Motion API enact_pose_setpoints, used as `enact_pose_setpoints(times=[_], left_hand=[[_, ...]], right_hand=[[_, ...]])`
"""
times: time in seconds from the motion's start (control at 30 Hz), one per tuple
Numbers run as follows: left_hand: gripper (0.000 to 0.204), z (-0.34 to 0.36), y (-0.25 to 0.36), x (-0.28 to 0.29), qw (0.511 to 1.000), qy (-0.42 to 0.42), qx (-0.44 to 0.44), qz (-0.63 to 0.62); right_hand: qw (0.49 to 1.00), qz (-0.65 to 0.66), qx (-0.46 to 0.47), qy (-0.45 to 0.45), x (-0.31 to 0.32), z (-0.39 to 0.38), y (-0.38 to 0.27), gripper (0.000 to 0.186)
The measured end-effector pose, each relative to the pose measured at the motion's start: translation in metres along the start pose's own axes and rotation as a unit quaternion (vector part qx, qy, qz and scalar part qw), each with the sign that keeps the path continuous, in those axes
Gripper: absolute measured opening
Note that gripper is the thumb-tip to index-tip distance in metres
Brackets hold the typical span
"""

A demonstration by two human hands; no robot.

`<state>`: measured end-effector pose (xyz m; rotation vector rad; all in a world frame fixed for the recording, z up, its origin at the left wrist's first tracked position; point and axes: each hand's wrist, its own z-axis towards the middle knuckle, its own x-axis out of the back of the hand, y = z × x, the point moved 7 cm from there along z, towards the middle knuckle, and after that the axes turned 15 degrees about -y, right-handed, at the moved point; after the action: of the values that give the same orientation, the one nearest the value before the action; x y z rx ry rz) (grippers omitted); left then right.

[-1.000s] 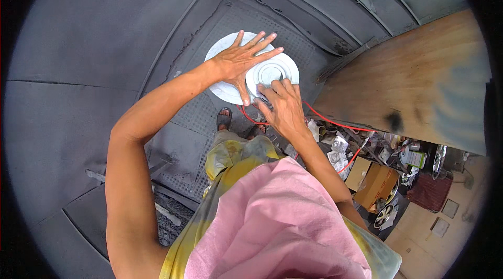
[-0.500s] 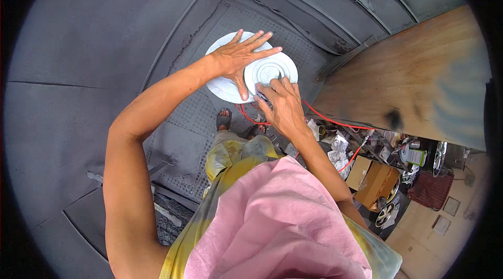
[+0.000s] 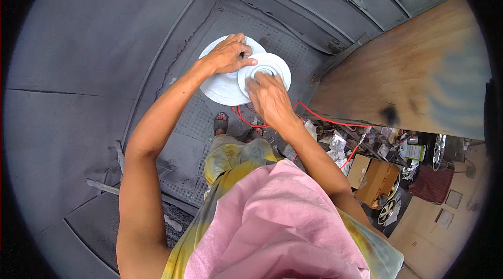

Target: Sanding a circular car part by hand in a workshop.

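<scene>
Two round white pieces are in front of me: a large white disc [image 3: 217,90] and, overlapping its right side, a smaller white disc [image 3: 281,66] with raised rings. My left hand [image 3: 229,56] is over the large disc with its fingers curled. Its thumb lies on the smaller disc's rim, and the fingertips are tucked near that rim. My right hand [image 3: 271,99] presses on the smaller disc near its centre, fingers bent and close together. Its fingertips are smeared by motion, and whatever lies under them is hidden.
A red hose [image 3: 327,120] runs behind my right arm. To the right stands a wooden panel [image 3: 393,69], with a cardboard box [image 3: 377,182] and cluttered cans and paper below it. Grey walls [image 3: 78,53] enclose the left and far sides.
My left hand has gone from spread flat to curled fingers. My right hand has moved from the smaller disc's near edge toward its centre. The dark thing glimpsed under its fingers no longer shows.
</scene>
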<state>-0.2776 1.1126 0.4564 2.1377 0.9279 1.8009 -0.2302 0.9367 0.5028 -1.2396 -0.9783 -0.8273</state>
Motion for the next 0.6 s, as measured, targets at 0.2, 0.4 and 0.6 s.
enact_pose_setpoints(times=[0.2,0.4,0.6], left_hand=[[0.051,0.005,-0.001,-0.003,1.000,0.004,-0.028,-0.008],[0.050,0.009,-0.009,-0.008,0.997,-0.048,-0.041,-0.044],[0.052,0.003,-0.007,-0.008,0.998,-0.035,-0.037,-0.034]], right_hand=[[1.000,-0.001,-0.017,-0.005,0.003,-0.022,-0.004,0.016],[1.000,-0.017,0.009,-0.007,-0.009,-0.015,-0.014,0.025],[0.988,-0.099,-0.117,0.032,0.020,-0.051,0.041,0.031]])
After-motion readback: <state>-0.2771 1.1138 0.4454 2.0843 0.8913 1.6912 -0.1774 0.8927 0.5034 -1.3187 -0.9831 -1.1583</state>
